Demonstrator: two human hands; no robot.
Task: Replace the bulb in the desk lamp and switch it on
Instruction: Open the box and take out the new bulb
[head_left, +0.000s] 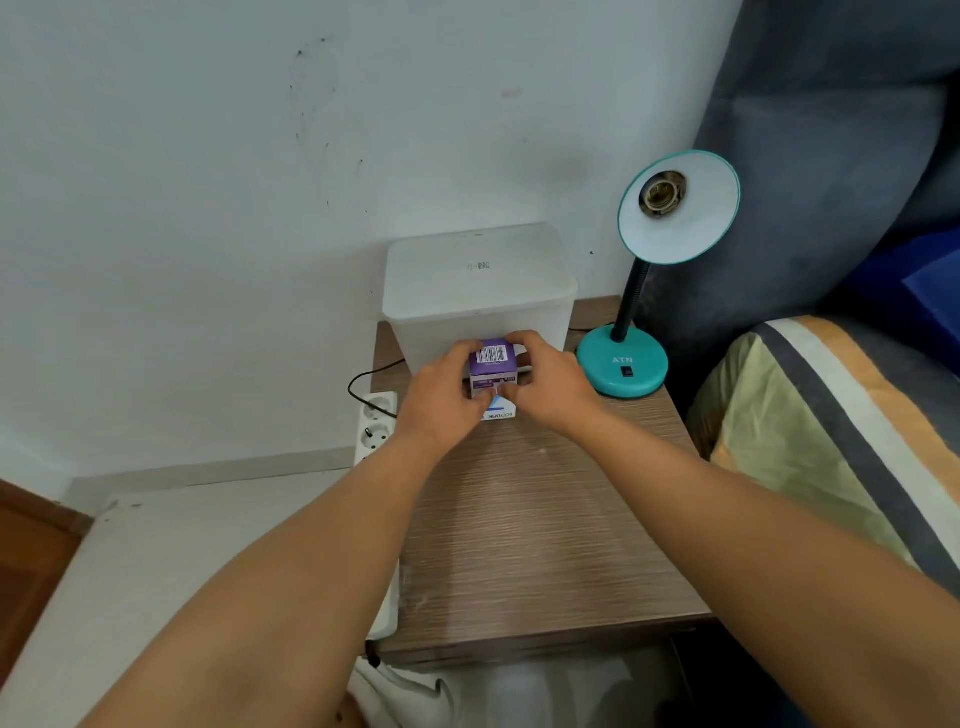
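A teal desk lamp (622, 364) stands at the back right of the wooden bedside table (540, 525). Its shade (680, 208) is tilted up toward me and the socket (662, 192) inside holds no bulb. A black rocker switch (628, 371) sits on the lamp's base. A small purple and white bulb box (492, 366) with a barcode on top is in front of the white container. My left hand (441, 395) grips its left side and my right hand (550, 384) grips its right side. Whatever is inside the box is hidden.
A white lidded plastic container (478, 291) stands against the wall behind the box. A white power strip (375, 426) with a black cable hangs at the table's left edge. A bed with a striped cover (831, 431) borders the table on the right.
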